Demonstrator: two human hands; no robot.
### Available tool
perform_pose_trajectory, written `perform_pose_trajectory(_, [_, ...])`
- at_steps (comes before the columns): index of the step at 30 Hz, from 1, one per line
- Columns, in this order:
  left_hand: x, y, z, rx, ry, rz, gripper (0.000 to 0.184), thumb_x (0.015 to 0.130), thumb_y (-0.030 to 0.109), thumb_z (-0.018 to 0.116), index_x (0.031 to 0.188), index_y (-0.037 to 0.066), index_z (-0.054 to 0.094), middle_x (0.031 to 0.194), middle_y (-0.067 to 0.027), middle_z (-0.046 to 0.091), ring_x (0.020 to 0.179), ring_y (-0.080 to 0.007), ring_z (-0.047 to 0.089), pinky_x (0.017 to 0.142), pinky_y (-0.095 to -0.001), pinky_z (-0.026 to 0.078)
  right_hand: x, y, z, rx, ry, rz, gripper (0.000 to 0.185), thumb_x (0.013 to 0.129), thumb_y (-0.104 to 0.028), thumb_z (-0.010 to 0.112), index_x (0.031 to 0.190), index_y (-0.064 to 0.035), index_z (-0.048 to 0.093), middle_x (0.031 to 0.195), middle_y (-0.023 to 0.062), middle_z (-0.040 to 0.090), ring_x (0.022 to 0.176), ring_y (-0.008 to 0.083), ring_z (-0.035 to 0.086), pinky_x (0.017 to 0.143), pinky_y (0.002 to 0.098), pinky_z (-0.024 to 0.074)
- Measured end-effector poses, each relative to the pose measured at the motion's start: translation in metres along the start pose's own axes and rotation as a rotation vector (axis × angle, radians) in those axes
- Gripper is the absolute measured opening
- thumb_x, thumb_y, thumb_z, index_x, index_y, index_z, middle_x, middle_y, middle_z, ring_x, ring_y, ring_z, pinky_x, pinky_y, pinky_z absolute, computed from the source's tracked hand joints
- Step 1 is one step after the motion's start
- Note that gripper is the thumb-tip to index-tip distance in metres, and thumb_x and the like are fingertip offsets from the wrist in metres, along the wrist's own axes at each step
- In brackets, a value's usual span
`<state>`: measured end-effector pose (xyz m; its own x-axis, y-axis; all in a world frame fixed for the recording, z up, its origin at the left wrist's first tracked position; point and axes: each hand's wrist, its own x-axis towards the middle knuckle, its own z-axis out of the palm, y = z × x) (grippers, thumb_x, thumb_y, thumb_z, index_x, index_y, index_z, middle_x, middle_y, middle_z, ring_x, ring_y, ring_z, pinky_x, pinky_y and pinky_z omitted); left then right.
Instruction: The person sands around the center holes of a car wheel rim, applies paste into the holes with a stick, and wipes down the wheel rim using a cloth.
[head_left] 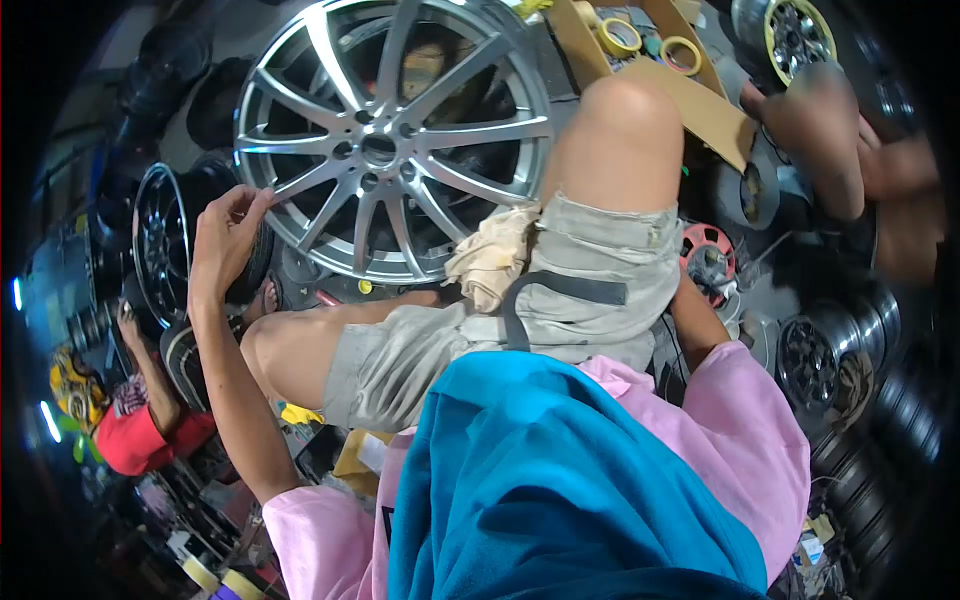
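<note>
A silver multi-spoke alloy wheel (380,150) stands in front of my knees, its face turned up toward me. At its left edge, my left hand (228,232) has its fingers curled and closed, with the fingertips on the rim. A crumpled cream cloth (492,258) lies between my thighs, against the lower right of the wheel. My right forearm (697,318) goes down behind my right thigh, and the hand itself is hidden there.
A cardboard box (700,105) with tape rolls sits beyond my right knee. Dark wheels (165,240) stand at left, near a person in a red shirt (150,435). Another person's blurred limbs (820,140) are at upper right. More wheels (815,355) and a red reel (706,262) lie at right.
</note>
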<state>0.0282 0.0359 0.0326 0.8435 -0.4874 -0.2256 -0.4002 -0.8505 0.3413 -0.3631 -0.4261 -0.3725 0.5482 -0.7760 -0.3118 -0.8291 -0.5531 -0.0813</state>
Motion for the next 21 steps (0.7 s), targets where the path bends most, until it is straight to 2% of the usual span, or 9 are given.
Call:
perform_pose_trajectory(1, [0.003, -0.019, 0.0, 0.018, -0.014, -0.035, 0.035, 0.107, 0.031, 0.068, 0.103, -0.002, 0.075, 0.08, -0.0006, 0.066, 0.075, -0.0078, 0.055, 0.069, -0.0238, 0.044, 0.001, 0.002, -0.001, -0.008, 0.001, 0.002, 0.031, 0.088, -0.026, 0.074, 0.109, -0.0027, 0.072, 0.099, 0.0205, 0.075, 0.106, 0.041, 0.072, 0.088, 0.052, 0.0589])
perform_pose_trajectory(3, [0.01, -0.061, 0.007, -0.021, 0.011, -0.062, 0.042, 0.102, 0.037, 0.072, 0.107, -0.005, 0.075, 0.077, -0.0137, 0.07, 0.071, -0.0162, 0.059, 0.07, -0.0358, 0.05, 0.002, 0.004, -0.003, -0.012, 0.003, -0.005, 0.03, 0.088, -0.025, 0.074, 0.109, -0.0026, 0.072, 0.097, 0.0199, 0.074, 0.105, 0.0393, 0.072, 0.087, 0.051, 0.0587])
perform_pose_trajectory(6, [0.015, -0.093, 0.012, 0.043, 0.005, -0.107, 0.045, 0.101, 0.04, 0.072, 0.104, -0.004, 0.076, 0.077, -0.0155, 0.071, 0.07, -0.0213, 0.063, 0.071, -0.0384, 0.051, 0.006, 0.008, -0.013, 0.001, 0.021, -0.026, 0.029, 0.088, -0.023, 0.074, 0.108, -0.0024, 0.072, 0.095, 0.019, 0.074, 0.103, 0.0367, 0.072, 0.086, 0.0494, 0.0583])
perform_pose_trajectory(8, [0.021, -0.087, 0.01, 0.047, -0.009, -0.103, 0.045, 0.1, 0.04, 0.072, 0.104, -0.004, 0.075, 0.077, -0.0156, 0.072, 0.07, -0.023, 0.064, 0.072, -0.0388, 0.052, 0.009, 0.01, -0.023, 0.029, 0.038, -0.055, 0.028, 0.088, -0.022, 0.074, 0.108, -0.0022, 0.072, 0.094, 0.0185, 0.073, 0.102, 0.035, 0.072, 0.086, 0.0484, 0.0581])
perform_pose_trajectory(11, [0.017, -0.042, 0.005, 0.062, -0.01, -0.076, 0.044, 0.101, 0.04, 0.072, 0.103, -0.004, 0.075, 0.081, -0.017, 0.073, 0.072, -0.0248, 0.066, 0.074, -0.0386, 0.053, 0.009, 0.009, -0.052, 0.111, 0.067, -0.138, 0.027, 0.088, -0.021, 0.073, 0.107, -0.002, 0.071, 0.091, 0.0176, 0.072, 0.1, 0.0325, 0.071, 0.085, 0.0469, 0.0578])
perform_pose_trajectory(13, [0.019, -0.02, 0.01, -0.063, 0.024, 0.097, 0.039, 0.104, 0.035, 0.07, 0.108, -0.003, 0.076, 0.077, -0.0087, 0.068, 0.074, -0.0133, 0.06, 0.071, -0.0325, 0.05, 0.007, 0.002, -0.083, 0.187, 0.088, -0.216, 0.026, 0.089, -0.02, 0.073, 0.107, -0.0019, 0.071, 0.09, 0.017, 0.072, 0.098, 0.0308, 0.071, 0.084, 0.0459, 0.0575])
perform_pose_trajectory(16, [0.009, 0.033, 0.011, -0.137, -0.024, 0.171, 0.038, 0.104, 0.033, 0.07, 0.112, -0.004, 0.075, 0.083, -0.0108, 0.073, 0.077, -0.0143, 0.062, 0.074, -0.033, 0.051, -0.003, -0.015, -0.137, 0.322, 0.099, -0.359, 0.024, 0.089, -0.018, 0.073, 0.106, -0.0016, 0.071, 0.088, 0.0161, 0.071, 0.097, 0.0282, 0.071, 0.084, 0.0444, 0.0572])
perform_pose_trajectory(19, [0.011, 0.051, 0.015, -0.065, -0.006, 0.287, 0.038, 0.104, 0.032, 0.07, 0.112, -0.004, 0.075, 0.087, -0.0122, 0.075, 0.078, -0.0152, 0.062, 0.075, -0.0336, 0.051, -0.014, -0.034, -0.191, 0.434, 0.102, -0.493, 0.023, 0.089, -0.017, 0.073, 0.105, -0.0014, 0.071, 0.086, 0.0153, 0.07, 0.095, 0.0257, 0.071, 0.083, 0.0429, 0.0569])
perform_pose_trajectory(21, [0.017, 0.054, 0.012, -0.066, -0.041, 0.261, 0.037, 0.103, 0.032, 0.07, 0.11, -0.004, 0.075, 0.086, -0.0131, 0.074, 0.075, -0.018, 0.062, 0.075, -0.0346, 0.051, -0.02, -0.043, -0.217, 0.48, 0.106, -0.547, 0.022, 0.089, -0.016, 0.072, 0.105, -0.0013, 0.071, 0.084, 0.0147, 0.07, 0.093, 0.024, 0.071, 0.082, 0.0419, 0.0566])
